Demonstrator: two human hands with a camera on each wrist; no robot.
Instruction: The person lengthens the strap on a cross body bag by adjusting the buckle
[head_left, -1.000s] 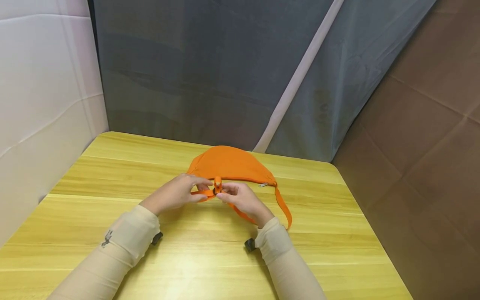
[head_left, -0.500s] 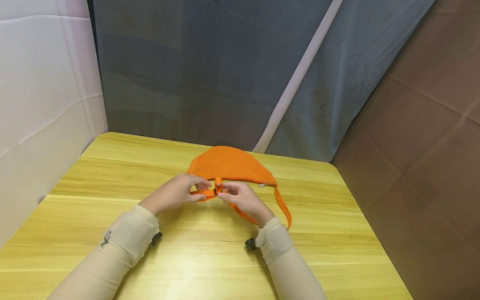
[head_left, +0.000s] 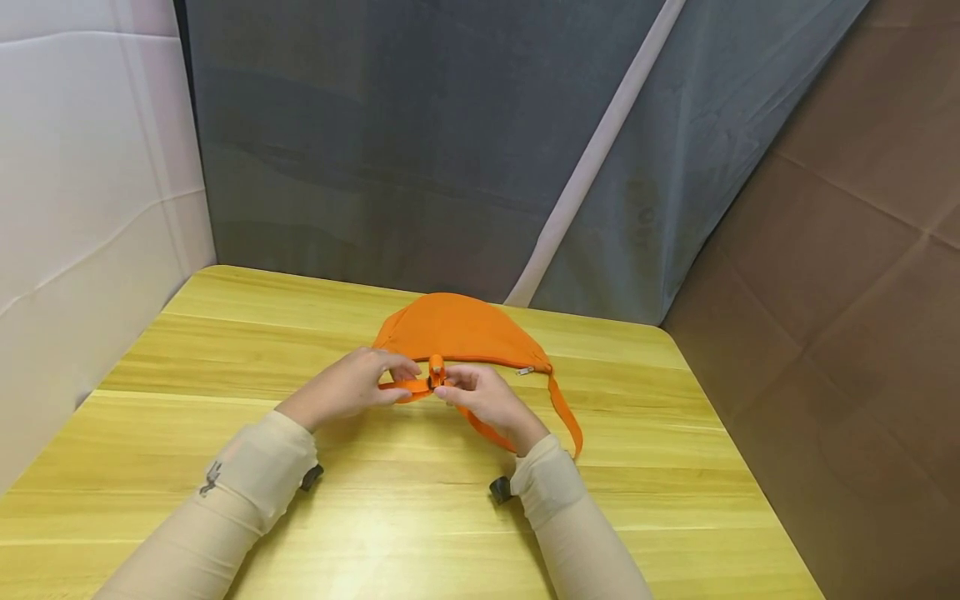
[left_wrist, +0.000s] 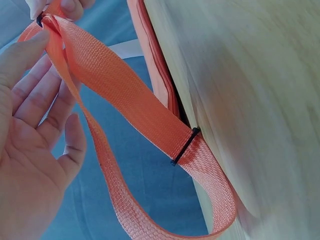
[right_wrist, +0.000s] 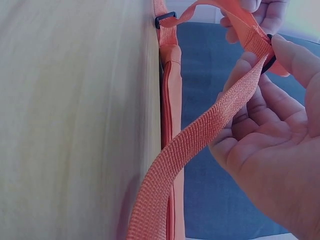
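An orange waist bag (head_left: pixel 457 327) lies on the table, its zipped edge toward me and its strap (left_wrist: pixel 120 85) looped out in front. My left hand (head_left: pixel 352 385) pinches the strap between thumb and fingers, just left of a small black slider buckle (right_wrist: pixel 269 57). That buckle is held at its right side by the thumb and fingertips of my right hand (head_left: pixel 491 402). A short orange loop (head_left: pixel 437 364) of strap stands up from it, between the two hands. Fingertips partly hide the buckle. Another black slider (left_wrist: pixel 185 146) sits lower on the strap in the left wrist view.
The wooden table (head_left: pixel 375 533) runs under both forearms. A grey cloth backdrop (head_left: pixel 390 150) hangs behind its far edge. Pale cloth (head_left: pixel 97 183) stands on the left and brown cloth (head_left: pixel 840 333) on the right. A metal zip pull (head_left: pixel 525 371) rests near the bag's right corner.
The upright strap loop at the buckle has turned slightly and looks wider than a second ago. My left hand has shifted a touch to the left; the bag stays in place.
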